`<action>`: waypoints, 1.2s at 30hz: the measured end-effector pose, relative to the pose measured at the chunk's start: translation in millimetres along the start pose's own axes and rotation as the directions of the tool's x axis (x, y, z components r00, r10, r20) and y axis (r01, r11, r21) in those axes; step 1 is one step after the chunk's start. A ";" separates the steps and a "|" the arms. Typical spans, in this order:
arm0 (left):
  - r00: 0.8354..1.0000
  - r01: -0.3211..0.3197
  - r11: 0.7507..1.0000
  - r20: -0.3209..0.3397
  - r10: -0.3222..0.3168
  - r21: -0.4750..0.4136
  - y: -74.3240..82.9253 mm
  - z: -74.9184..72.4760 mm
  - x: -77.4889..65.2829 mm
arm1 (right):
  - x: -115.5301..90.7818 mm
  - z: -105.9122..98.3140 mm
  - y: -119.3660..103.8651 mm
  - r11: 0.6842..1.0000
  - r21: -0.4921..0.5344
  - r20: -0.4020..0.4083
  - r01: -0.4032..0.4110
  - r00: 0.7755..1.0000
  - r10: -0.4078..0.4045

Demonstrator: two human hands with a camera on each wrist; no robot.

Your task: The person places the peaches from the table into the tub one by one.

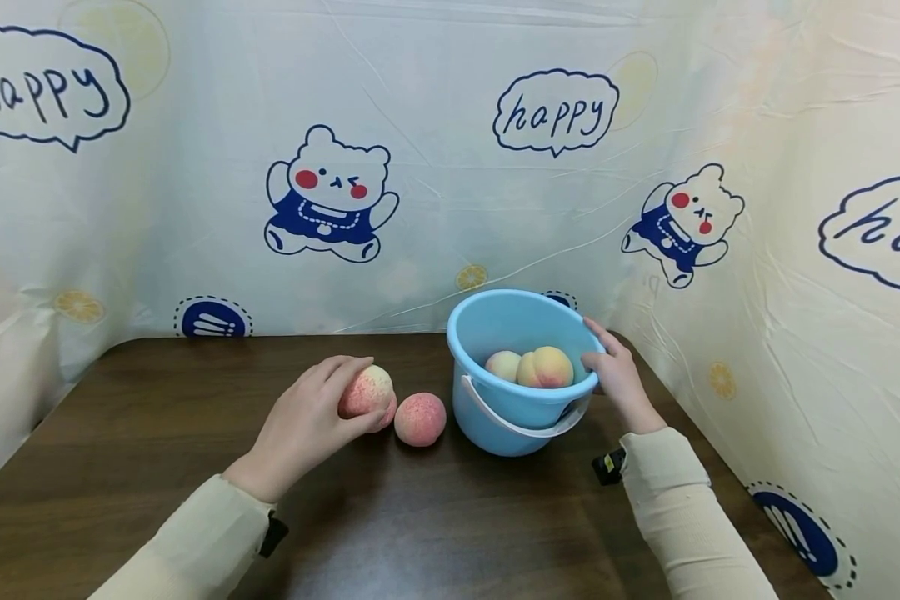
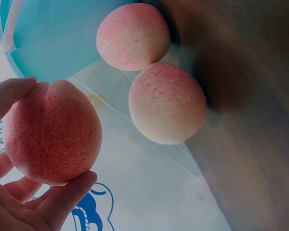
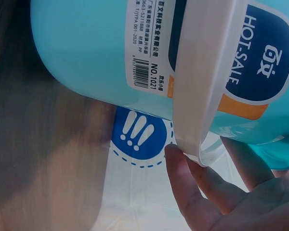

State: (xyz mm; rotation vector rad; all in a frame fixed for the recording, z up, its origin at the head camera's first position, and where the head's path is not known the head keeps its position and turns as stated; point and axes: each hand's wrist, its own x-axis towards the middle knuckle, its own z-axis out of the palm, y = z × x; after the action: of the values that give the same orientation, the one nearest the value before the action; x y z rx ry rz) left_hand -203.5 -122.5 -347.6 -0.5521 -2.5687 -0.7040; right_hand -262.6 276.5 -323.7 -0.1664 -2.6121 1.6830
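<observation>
My left hand point(image 1: 305, 412) grips a pink peach point(image 2: 53, 132) between thumb and fingers. Beyond it, a second peach point(image 2: 167, 103) is partly hidden in the head view, and a third, pinker peach point(image 1: 420, 419) sits on the table to its right. A light blue bucket point(image 1: 506, 423) stands upright to the right of these, with pale yellow peaches point(image 1: 547, 367) inside. At the bucket's right rim, my right hand point(image 1: 621, 379) holds on with the thumb over the edge. Its fingers are close to the end of the white handle point(image 3: 207, 72) in the right wrist view.
The dark wooden table point(image 1: 420, 517) ends at a hanging sheet point(image 1: 435, 167) printed with bears and lettering, which also runs along both sides. The bucket is near the table's back right corner. Its white handle hangs down at the front.
</observation>
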 end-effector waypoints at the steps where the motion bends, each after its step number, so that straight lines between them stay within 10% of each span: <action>1: 1.000 -0.001 1.000 0.001 0.001 -0.001 0.8 -0.4 0.8 | 0.3 -0.1 0.3 1.000 0.001 0.000 0.000 1.000 0.000; 36: 0.999 -0.035 0.999 0.018 0.035 -0.007 23.5 -10.5 25.5 | -0.6 2.3 -0.4 1.000 0.009 -0.004 -0.002 1.000 0.002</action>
State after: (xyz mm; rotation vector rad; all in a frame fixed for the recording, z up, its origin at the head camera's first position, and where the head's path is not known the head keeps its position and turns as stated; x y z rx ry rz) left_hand -210.6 -103.0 -317.9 -0.6065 -2.5676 -0.6984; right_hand -262.3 274.2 -324.3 -0.1710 -2.6023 1.6929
